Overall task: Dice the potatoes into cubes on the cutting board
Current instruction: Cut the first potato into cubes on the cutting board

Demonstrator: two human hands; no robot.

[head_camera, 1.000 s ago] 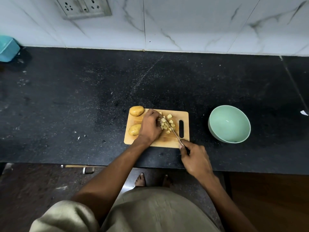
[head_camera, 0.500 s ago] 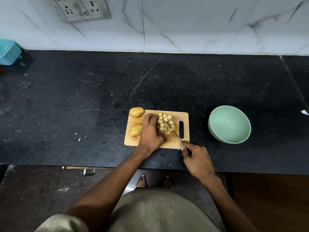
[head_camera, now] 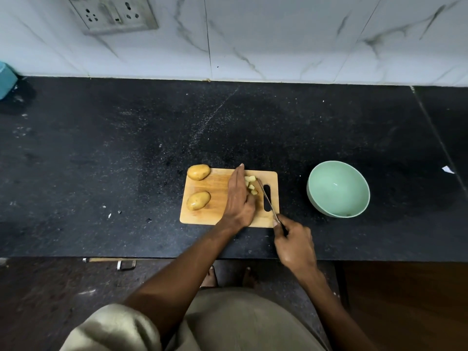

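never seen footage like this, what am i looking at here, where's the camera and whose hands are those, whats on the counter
There is no machine here. A person wears a wide-angle camera on the head, so this single view looks down at their own arms over a black counter.

On a wooden cutting board lie two whole potatoes and a small pile of potato cubes. The left hand lies flat with straight fingers beside the cubes. The right hand grips the handle of a knife, whose blade slants across the board on the far side of the cubes.

To the right stands a green bowl; it looks empty. A wall socket sits on the tiled wall behind.
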